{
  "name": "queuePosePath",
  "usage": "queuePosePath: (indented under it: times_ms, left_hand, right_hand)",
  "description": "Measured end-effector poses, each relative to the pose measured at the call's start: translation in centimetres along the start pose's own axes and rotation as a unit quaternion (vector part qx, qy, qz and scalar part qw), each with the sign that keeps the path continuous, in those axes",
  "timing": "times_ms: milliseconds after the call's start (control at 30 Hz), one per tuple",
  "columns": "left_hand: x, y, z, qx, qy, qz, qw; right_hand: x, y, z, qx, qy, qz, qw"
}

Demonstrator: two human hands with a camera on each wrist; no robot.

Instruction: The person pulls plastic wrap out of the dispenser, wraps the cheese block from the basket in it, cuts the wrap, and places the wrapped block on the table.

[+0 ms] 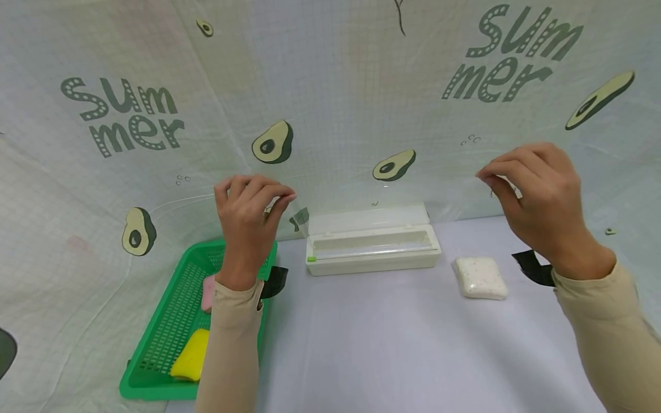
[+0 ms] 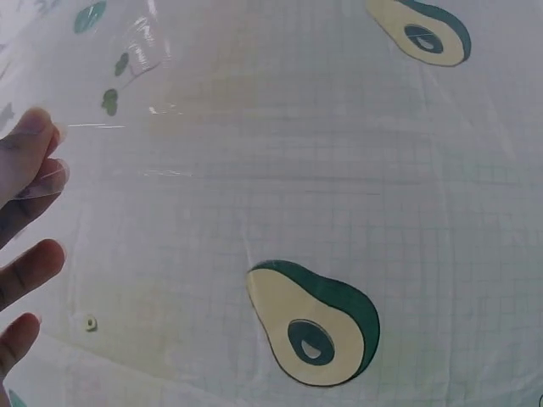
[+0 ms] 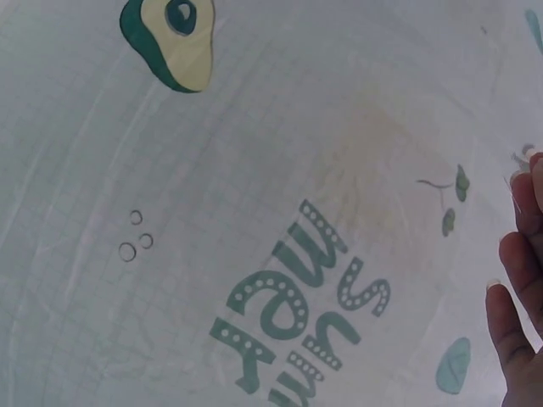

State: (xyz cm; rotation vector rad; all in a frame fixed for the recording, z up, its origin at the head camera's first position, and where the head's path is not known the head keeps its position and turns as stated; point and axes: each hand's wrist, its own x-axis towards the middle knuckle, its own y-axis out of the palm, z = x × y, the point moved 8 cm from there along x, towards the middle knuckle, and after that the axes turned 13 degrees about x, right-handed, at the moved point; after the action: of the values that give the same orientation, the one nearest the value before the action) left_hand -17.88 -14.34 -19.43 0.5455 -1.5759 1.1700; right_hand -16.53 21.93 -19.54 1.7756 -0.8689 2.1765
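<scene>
Both hands are raised in front of the printed backdrop, wide apart. My left hand [image 1: 247, 215] pinches clear cling film between thumb and forefinger; in the left wrist view the film [image 2: 97, 125] shows as thin glints beside the fingertips. On the other side, my right hand [image 1: 539, 192] has thumb and forefinger pinched together on the film's other end, which is almost invisible against the backdrop. Between and below the hands stands a long white cling film box [image 1: 374, 264], lid raised, a roll inside and a small green piece at its front left.
A glossy white speckled square block [image 1: 480, 278] lies on the white table [image 1: 392, 350], right of the box. At the left, a green basket [image 1: 155, 350] holds a yellow item [image 1: 191, 355] and a pink one [image 1: 207, 293], partly covered by my left arm. The avocado-print backdrop [image 1: 320, 86] rises behind.
</scene>
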Motion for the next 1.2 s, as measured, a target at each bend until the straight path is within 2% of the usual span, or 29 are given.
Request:
queuePosePath:
  times_ms: [200, 300, 400, 500, 567, 633, 700, 800, 900, 967, 1033, 1100, 1133, 1167, 1200]
  left_hand:
    - [-1.4, -0.8, -0.7, -0.066, 0.003, 0.019, 0.9976]
    - [-2.6, -1.4, -1.2, -0.098, 0.008, 0.019, 0.9950]
    - [-3.9, -2.3, -1.8, -0.122, 0.019, 0.007, 0.9923]
    - [-5.2, -3.2, -2.5, -0.142, 0.045, -0.001, 0.9888]
    - [-6.1, -3.6, -2.9, -0.161, 0.064, 0.008, 0.9848]
    - [-7.2, -3.8, -3.2, -0.188, 0.076, 0.037, 0.9785]
    - [-8.4, -3.8, -3.3, -0.220, 0.076, 0.082, 0.9690]
    - [-10.4, -3.6, -3.5, -0.260, 0.074, 0.148, 0.9512]
    - [-12.6, -3.2, -3.8, -0.280, 0.071, 0.207, 0.9347]
    - [-14.3, -2.9, -4.1, -0.289, 0.071, 0.242, 0.9236]
    - [-16.1, -2.3, -4.4, -0.289, 0.064, 0.288, 0.9108]
    - [-18.2, -1.5, -4.7, -0.289, 0.055, 0.337, 0.8947]
    - [-19.2, -1.0, -4.9, -0.290, 0.048, 0.364, 0.8837]
    - [-20.4, -0.4, -5.1, -0.291, 0.037, 0.399, 0.8690]
    - [-21.6, 0.2, -5.4, -0.289, 0.030, 0.430, 0.8548]
  right_hand:
    - [-1.4, -1.4, 1.8, 0.022, 0.000, -0.008, 0.9997]
    - [-2.2, -1.9, 2.7, 0.033, 0.003, 0.014, 0.9993]
    - [-3.2, -2.3, 3.5, 0.049, 0.006, 0.055, 0.9973]
    - [-4.3, -2.5, 4.2, 0.081, 0.000, 0.106, 0.9911]
    - [-5.2, -2.6, 4.7, 0.116, -0.008, 0.142, 0.9830]
    - [-6.2, -2.5, 5.1, 0.146, -0.010, 0.185, 0.9718]
    - [-7.3, -2.3, 5.4, 0.182, -0.003, 0.227, 0.9566]
    - [-9.2, -1.7, 5.6, 0.224, 0.025, 0.296, 0.9282]
    - [-11.5, -1.0, 5.9, 0.282, 0.053, 0.340, 0.8957]
    - [-13.1, -0.4, 6.1, 0.312, 0.063, 0.357, 0.8780]
    - [-15.1, 0.3, 6.1, 0.346, 0.091, 0.382, 0.8520]
    - [-17.4, 1.2, 5.9, 0.375, 0.131, 0.414, 0.8189]
    - [-18.7, 1.7, 5.8, 0.385, 0.159, 0.435, 0.7985]
    - [-20.1, 2.3, 5.7, 0.398, 0.186, 0.451, 0.7769]
    - [-21.4, 2.8, 5.6, 0.402, 0.207, 0.467, 0.7601]
